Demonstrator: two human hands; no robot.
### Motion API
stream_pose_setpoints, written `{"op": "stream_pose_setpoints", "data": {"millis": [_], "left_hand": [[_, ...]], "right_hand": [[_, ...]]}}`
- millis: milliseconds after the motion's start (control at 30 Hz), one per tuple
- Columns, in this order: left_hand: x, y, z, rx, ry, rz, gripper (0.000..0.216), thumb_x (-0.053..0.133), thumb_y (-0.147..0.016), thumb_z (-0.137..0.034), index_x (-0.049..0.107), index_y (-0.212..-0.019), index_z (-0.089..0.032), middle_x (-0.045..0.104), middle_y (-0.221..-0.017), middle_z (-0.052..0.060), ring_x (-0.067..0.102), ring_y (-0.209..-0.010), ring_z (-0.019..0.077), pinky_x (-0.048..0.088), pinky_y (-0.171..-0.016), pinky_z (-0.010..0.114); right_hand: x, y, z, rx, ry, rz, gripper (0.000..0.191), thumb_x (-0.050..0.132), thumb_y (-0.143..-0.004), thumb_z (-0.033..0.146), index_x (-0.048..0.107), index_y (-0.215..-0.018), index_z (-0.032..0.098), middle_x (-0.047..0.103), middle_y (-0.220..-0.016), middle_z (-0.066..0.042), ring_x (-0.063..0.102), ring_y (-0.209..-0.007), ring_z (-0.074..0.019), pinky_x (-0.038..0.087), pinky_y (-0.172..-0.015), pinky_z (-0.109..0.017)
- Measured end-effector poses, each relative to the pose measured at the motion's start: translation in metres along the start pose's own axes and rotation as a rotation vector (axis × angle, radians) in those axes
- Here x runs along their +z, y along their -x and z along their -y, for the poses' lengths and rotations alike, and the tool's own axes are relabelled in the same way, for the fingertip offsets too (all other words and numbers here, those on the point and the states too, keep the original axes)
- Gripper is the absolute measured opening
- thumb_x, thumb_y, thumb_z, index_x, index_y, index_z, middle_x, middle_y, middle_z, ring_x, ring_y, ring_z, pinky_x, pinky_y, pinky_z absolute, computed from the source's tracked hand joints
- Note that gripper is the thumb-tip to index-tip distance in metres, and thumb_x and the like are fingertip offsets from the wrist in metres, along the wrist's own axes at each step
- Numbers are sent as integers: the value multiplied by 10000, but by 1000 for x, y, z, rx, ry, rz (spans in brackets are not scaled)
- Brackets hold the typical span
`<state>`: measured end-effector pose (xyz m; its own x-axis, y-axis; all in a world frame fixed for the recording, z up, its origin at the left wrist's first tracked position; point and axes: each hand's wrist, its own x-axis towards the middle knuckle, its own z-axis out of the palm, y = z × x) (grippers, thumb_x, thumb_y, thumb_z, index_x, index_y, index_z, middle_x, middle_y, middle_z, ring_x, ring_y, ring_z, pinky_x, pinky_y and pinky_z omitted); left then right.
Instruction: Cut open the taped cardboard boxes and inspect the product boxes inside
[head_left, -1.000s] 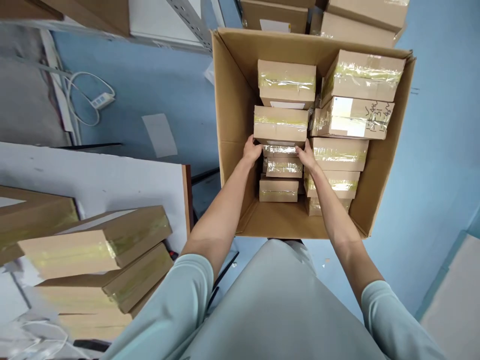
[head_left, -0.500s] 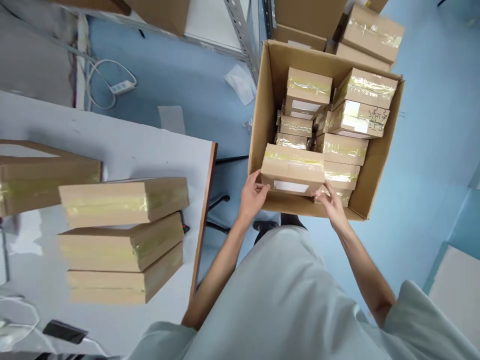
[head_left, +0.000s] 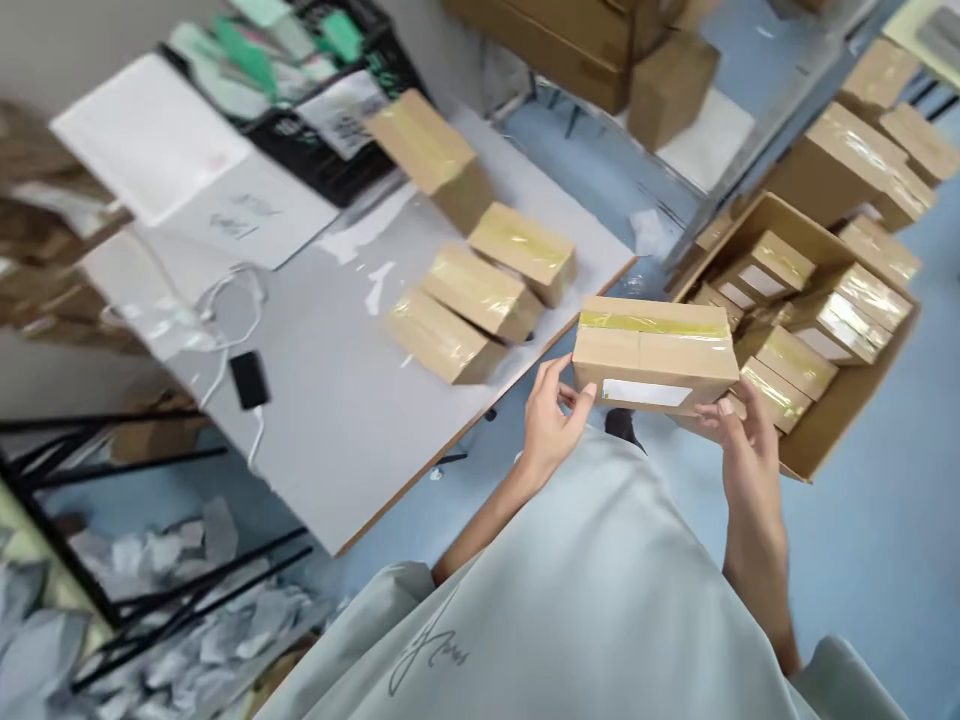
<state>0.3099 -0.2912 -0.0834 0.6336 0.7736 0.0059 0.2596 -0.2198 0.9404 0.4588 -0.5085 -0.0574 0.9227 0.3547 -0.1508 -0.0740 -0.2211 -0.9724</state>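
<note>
Between my two hands is a brown cardboard box (head_left: 652, 350) with yellow tape along its top and a white label on the near side. My left hand (head_left: 553, 415) grips its left end, thumb on the near face. At the right end, the fingers of my right hand (head_left: 742, 430) close on the lower corner. The box is held up in front of my body, between the table and a large open carton (head_left: 840, 430). Several smaller taped boxes (head_left: 799, 362) are packed inside that carton.
On the grey table (head_left: 352, 430) to the left lie several taped boxes (head_left: 480, 290), a black device (head_left: 249, 380) with white cable, a white box (head_left: 195, 190) and a black crate (head_left: 337, 140). More cartons (head_left: 832, 160) stand behind the open carton.
The taped box has come up out of the open carton in both hands. My view has turned left, so more of the table shows and the carton sits farther right.
</note>
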Motion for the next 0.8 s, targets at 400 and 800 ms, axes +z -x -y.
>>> {"op": "stream_pose_setpoints", "data": {"millis": [400,800], "left_hand": [[-218,89,40,-120,-214,-669,387,626,-1114,-458,693,-1403,-209,705,-1287,102,733,-825,158,592,-774,310],[-354,20,188,-458,-317,-687,432,447,-1108,-327,761,-1360,-170,747,-1449,182,680,-1373,364,494,-1236,512]], "right_hand": [[187,74,41,1,-34,726,628,816,-998,617,674,-1526,309,655,-1642,-131,816,-970,-202,656,-768,-326],[352,82,19,532,-49,1273,558,959,-861,410,746,-1340,219,822,-1206,-90,846,-1086,-239,679,-934,-311]]}}
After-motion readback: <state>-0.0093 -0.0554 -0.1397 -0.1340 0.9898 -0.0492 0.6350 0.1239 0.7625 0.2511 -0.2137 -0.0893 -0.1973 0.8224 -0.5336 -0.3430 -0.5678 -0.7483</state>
